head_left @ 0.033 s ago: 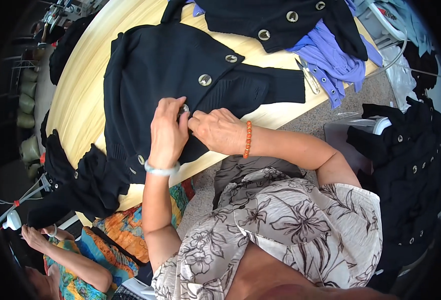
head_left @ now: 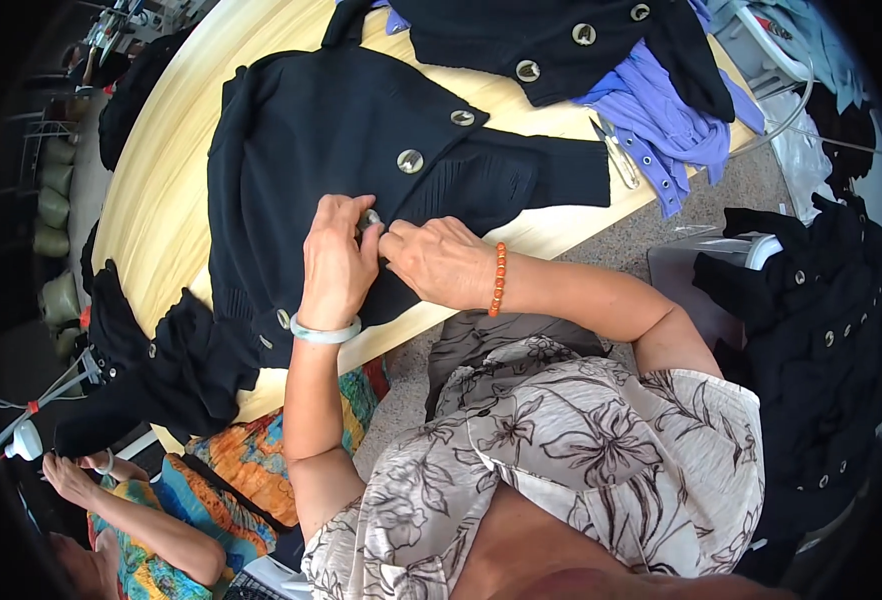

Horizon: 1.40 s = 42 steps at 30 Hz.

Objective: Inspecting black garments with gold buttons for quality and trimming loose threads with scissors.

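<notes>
A black knitted cardigan [head_left: 301, 150] lies spread on the table, with large round marbled buttons down its front edge. My left hand [head_left: 338, 255], a pale bangle at its wrist, is closed with thumb and fingers on one button [head_left: 369, 219], which shows only in part. Close beside it, my right hand [head_left: 439, 262], wearing an orange bead bracelet, pinches the cardigan's front edge by that button. Its fingertips are mostly hidden. Above the hands, another button [head_left: 410, 161] lies exposed. The ribbed cuff of one sleeve [head_left: 571, 170] stretches to the right.
Thread snips [head_left: 616, 155] lie on the pale wooden table [head_left: 161, 170] by a purple garment with eyelets [head_left: 666, 125]. Another black cardigan [head_left: 481, 35] lies beyond. Black garments [head_left: 811, 340] hang over a bin at right. At lower left, a co-worker's hand [head_left: 71, 478] holds black knitwear.
My two hands have shifted very slightly to the right at the button. The cardigan and other things lie as before.
</notes>
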Each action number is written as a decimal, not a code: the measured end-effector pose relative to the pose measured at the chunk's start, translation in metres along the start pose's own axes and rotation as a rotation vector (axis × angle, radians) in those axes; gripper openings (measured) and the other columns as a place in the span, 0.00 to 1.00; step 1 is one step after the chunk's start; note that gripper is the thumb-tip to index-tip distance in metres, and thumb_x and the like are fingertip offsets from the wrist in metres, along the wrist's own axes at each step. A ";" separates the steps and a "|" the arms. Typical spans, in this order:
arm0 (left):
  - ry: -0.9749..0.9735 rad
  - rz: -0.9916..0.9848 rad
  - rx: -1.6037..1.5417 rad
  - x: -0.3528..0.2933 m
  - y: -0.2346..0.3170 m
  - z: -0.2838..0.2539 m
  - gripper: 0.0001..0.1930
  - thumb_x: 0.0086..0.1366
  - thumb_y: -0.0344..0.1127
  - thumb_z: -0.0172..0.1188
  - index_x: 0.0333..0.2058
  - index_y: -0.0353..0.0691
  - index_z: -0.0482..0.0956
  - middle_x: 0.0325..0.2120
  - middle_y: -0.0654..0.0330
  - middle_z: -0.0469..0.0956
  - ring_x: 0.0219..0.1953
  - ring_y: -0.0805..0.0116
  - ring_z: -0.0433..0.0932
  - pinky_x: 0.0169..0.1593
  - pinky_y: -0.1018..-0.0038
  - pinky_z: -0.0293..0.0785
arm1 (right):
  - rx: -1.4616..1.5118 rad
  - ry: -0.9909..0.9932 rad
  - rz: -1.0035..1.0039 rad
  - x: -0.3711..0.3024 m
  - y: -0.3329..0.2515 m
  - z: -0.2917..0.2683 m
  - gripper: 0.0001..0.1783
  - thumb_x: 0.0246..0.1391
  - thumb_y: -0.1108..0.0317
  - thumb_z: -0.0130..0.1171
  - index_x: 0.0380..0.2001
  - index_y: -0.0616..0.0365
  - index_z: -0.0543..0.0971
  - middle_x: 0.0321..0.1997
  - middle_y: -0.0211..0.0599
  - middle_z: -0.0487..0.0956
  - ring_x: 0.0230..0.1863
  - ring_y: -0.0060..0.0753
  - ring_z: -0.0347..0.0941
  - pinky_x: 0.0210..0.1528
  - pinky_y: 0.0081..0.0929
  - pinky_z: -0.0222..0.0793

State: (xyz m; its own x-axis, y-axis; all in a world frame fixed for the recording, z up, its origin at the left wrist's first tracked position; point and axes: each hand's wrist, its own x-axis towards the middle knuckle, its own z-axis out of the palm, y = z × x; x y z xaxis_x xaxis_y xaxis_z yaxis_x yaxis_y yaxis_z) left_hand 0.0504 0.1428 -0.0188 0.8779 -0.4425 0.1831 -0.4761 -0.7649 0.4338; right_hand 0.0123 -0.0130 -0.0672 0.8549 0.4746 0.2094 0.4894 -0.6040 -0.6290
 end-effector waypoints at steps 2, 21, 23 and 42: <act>-0.131 -0.191 -0.154 0.003 -0.001 0.002 0.11 0.54 0.22 0.62 0.37 0.32 0.79 0.31 0.51 0.77 0.27 0.61 0.76 0.35 0.71 0.74 | 0.032 0.052 0.005 -0.007 0.006 0.005 0.07 0.55 0.70 0.56 0.35 0.62 0.73 0.35 0.47 0.75 0.29 0.51 0.77 0.31 0.41 0.73; -0.225 -0.428 -1.012 -0.009 -0.048 -0.011 0.05 0.61 0.30 0.64 0.28 0.39 0.78 0.26 0.72 0.76 0.26 0.85 0.68 0.30 0.86 0.61 | -0.114 0.446 -0.098 0.015 -0.011 0.018 0.11 0.53 0.67 0.54 0.38 0.62 0.71 0.24 0.38 0.73 0.21 0.35 0.75 0.21 0.30 0.69; -0.322 -0.433 -1.068 -0.006 -0.048 -0.004 0.04 0.64 0.28 0.59 0.34 0.34 0.79 0.30 0.64 0.78 0.30 0.76 0.74 0.36 0.79 0.69 | -0.238 0.467 -0.067 0.002 -0.010 0.013 0.08 0.51 0.69 0.53 0.29 0.63 0.73 0.24 0.39 0.72 0.22 0.34 0.75 0.23 0.28 0.69; -0.160 0.033 -0.419 -0.027 -0.019 -0.001 0.09 0.63 0.26 0.59 0.41 0.30 0.80 0.34 0.57 0.80 0.36 0.69 0.76 0.43 0.74 0.72 | 0.068 0.211 -0.095 0.003 0.023 0.013 0.07 0.34 0.75 0.58 0.20 0.70 0.78 0.25 0.57 0.78 0.32 0.56 0.77 0.35 0.42 0.74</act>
State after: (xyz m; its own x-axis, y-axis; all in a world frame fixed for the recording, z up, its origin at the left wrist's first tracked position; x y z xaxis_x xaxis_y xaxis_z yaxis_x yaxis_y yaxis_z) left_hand 0.0357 0.1704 -0.0309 0.8278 -0.5555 0.0781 -0.4123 -0.5081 0.7562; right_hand 0.0237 -0.0175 -0.0904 0.8259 0.3788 0.4176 0.5630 -0.5147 -0.6466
